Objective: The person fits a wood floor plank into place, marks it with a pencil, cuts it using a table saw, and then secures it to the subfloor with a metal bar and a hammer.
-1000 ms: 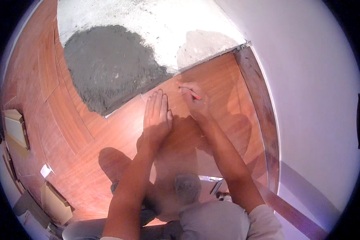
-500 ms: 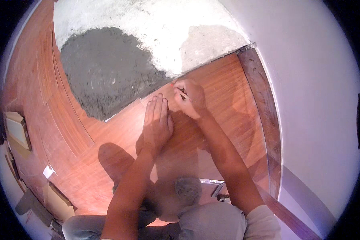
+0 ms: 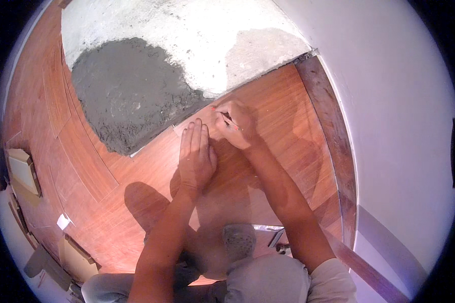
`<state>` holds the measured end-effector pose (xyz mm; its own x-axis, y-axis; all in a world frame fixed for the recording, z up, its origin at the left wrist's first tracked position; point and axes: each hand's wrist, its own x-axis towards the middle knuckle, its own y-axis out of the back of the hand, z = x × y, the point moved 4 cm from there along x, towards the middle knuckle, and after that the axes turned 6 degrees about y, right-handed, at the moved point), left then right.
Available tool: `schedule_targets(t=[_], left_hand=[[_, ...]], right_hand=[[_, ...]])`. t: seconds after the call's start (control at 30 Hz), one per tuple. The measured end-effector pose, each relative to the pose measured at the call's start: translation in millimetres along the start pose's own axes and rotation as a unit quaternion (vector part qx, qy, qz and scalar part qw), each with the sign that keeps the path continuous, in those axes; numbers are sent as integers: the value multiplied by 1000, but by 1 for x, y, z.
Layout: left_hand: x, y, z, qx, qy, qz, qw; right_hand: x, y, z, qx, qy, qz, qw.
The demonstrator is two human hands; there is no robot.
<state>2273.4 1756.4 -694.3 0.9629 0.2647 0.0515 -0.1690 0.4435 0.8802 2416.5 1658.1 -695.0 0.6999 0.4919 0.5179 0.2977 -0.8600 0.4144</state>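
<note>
My left hand (image 3: 196, 159) lies flat on the reddish-brown wood flooring (image 3: 280, 108), fingers stretched toward the edge of the boards. To its right, my right hand (image 3: 236, 123) is closed around a thin pencil-like stick (image 3: 229, 120) with red ends. The stick's far end is close to the board edge, where the wood meets a patch of dark grey wet mortar (image 3: 131, 91). Whether its tip touches the wood is too small to tell.
Beyond the mortar lies pale bare subfloor (image 3: 202, 30). A white wall (image 3: 389, 101) rises at the right, with a dark strip (image 3: 333, 121) along its foot. At the left are a box-like item (image 3: 24, 171), a white scrap (image 3: 63, 221) and board pieces (image 3: 78, 256).
The view has shifted slightly. My right hand has turned a little, showing more of the stick's red near end. My left hand stays flat on the wood.
</note>
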Motion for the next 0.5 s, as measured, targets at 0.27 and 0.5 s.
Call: schedule_targets(t=[0.27, 0.5], left_hand=[[-2, -2, -1, -5, -14, 18, 1000], [0, 8, 0, -16, -4, 19, 1000]], right_hand=[[-7, -1, 5, 24, -59, 20, 998], [11, 14, -9, -8, -211, -3, 978]])
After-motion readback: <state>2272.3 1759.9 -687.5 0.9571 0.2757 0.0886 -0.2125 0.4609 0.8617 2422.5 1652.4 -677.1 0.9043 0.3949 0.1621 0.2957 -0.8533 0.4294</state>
